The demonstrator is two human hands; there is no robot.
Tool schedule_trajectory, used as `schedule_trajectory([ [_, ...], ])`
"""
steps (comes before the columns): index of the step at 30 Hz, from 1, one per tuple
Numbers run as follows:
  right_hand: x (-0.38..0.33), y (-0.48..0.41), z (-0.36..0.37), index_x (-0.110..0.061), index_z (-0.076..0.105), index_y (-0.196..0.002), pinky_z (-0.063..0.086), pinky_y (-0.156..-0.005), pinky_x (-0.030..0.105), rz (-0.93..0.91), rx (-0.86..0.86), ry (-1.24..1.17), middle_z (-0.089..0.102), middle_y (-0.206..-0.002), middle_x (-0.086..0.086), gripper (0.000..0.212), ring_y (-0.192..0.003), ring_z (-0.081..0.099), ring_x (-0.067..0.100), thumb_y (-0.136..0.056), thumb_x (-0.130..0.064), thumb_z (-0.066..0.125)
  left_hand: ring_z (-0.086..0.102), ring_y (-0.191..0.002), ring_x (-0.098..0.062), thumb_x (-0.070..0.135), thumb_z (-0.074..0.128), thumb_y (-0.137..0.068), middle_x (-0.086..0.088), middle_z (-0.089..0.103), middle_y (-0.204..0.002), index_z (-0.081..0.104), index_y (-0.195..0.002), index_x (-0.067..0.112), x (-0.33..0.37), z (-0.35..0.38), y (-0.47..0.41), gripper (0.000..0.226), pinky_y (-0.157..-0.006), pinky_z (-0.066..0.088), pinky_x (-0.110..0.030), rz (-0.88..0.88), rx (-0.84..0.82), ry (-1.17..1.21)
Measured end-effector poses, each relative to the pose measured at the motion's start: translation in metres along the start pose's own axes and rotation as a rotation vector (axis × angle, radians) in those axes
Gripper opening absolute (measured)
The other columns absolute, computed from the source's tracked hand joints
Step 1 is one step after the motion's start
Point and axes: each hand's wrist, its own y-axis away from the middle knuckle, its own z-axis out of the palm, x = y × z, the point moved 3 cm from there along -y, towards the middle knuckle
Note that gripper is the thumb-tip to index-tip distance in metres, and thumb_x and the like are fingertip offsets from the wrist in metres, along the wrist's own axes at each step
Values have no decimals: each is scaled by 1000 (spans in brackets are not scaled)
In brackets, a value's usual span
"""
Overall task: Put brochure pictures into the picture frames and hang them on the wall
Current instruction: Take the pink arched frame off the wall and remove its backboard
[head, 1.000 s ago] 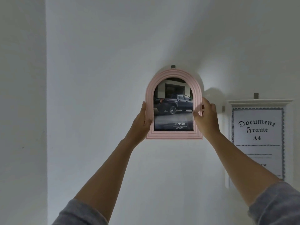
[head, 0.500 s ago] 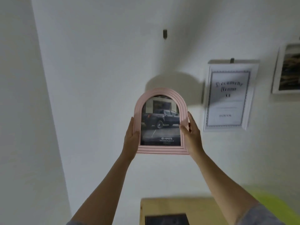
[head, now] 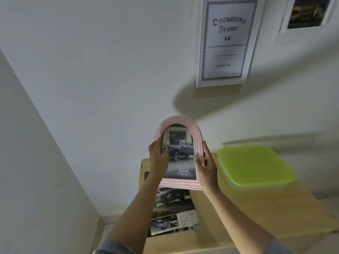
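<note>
I hold a pink arched picture frame point(head: 180, 184) with a dark pickup-truck picture in it, off the wall and above a wooden table point(head: 256, 208). My left hand point(head: 158, 160) grips its left edge, thumb over the glass. My right hand point(head: 206, 166) grips its right edge. A car brochure point(head: 173, 213) lies open on the table below the frame. On the wall hang a white document frame point(head: 227, 43) reading "Document Frame A4" and, at the top right, another white frame point(head: 308, 13) with a dark picture.
A clear plastic box with a lime-green lid point(head: 255, 165) sits on the table to the right of the frame. The white wall point(head: 91, 70) meets a side wall in a corner at the left. The table's front edge runs along the bottom.
The pink frame has come down from the wall hook and away from the wall, held in both hands. My view has tilted down, so the table, brochure and green-lidded box now show.
</note>
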Motion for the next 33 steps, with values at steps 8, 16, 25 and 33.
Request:
schedule_trajectory([
  [8, 12, 23, -85, -22, 37, -141, 47, -77, 27, -267, -42, 420, 59, -117, -4, 51, -101, 56, 12, -93, -14, 52, 37, -131, -28, 45, 38, -94, -12, 35, -143, 23, -147, 17, 58, 104, 34, 61, -112, 28, -38, 60, -98, 31],
  [16, 5, 33, -118, -15, 40, -138, 42, -48, 21, -509, -107, 760, 60, -86, 1, 46, -63, 54, 12, -91, -19, 41, 60, -94, -30, 43, 56, -86, -13, 58, -106, 40, -124, 5, 52, 131, 40, 56, -84, 52, -43, -35, 27, 1],
  [25, 8, 44, -109, -21, 40, -134, 49, -44, 27, -593, -174, 806, 65, -87, 0, 45, -67, 60, 17, -89, -18, 42, 44, -64, -15, 12, 48, -89, -11, 47, -85, 46, -100, -2, 44, 117, 41, 18, -48, 31, -20, -143, 138, -139],
  [33, 21, 72, -90, -21, 53, -128, 54, -66, 23, -530, -376, 686, 66, -110, -4, 40, -92, 63, 12, -91, -33, 46, 20, -52, -12, 10, 46, -89, -1, 24, -55, 28, -59, 13, 4, 80, 55, 36, -50, 18, -24, -143, 320, 60],
])
